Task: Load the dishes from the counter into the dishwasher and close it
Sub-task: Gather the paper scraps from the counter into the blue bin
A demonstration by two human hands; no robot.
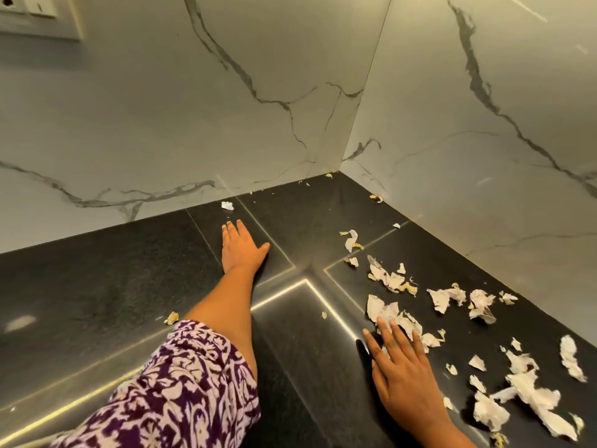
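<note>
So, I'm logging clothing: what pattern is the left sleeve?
The sleeve is purple with white floral print; head view.

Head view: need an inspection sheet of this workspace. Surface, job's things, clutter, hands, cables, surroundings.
Surface: dark stone counter with bright inlaid seams, running into a corner.
Job's things: nothing seen; no dishes or dishwasher in view.
Clutter: pale torn scraps strewn over the right side; a few single bits near the back wall and one beside the patterned sleeve.
Hands: left hand flat on bare counter, fingers straight, reaching toward the back wall; right hand flat, resting partly on the scraps. Neither holds anything.
Cables: nothing seen.
Surroundings: white marble-veined walls on two sides; socket plate at upper left.
</note>
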